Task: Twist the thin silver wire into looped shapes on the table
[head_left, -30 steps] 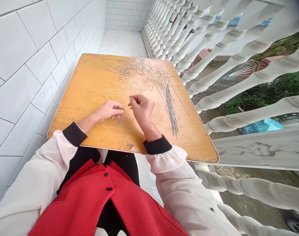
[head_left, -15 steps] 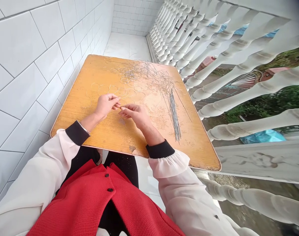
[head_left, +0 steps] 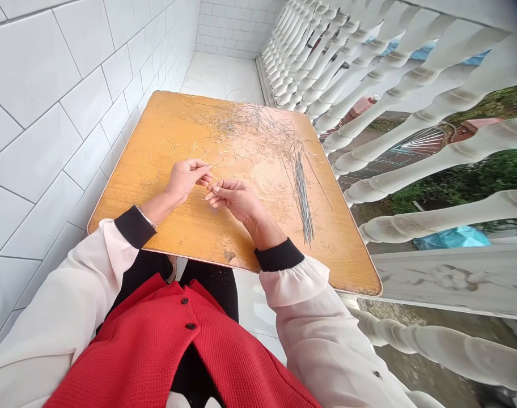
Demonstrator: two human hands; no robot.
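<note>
Over the near middle of a wooden table (head_left: 190,226), my left hand (head_left: 187,178) is closed in a pinch, thumb against fingertips. Close beside it on the right, my right hand (head_left: 233,198) is also closed, its fingers pressed together. Whatever lies between the fingertips of either hand is too thin to make out. Thin bent wire rings (head_left: 199,150) lie on the table just beyond my hands. To the right of my right hand rests a bundle of straight grey wires (head_left: 302,198).
A tangled heap of wire (head_left: 245,120) covers the table's far part. A white tiled wall (head_left: 37,130) runs along the left. White balusters (head_left: 394,136) stand close along the table's right side.
My right hand has turned slightly and its fingers are curled closer together. My left hand has barely moved, still beside it.
</note>
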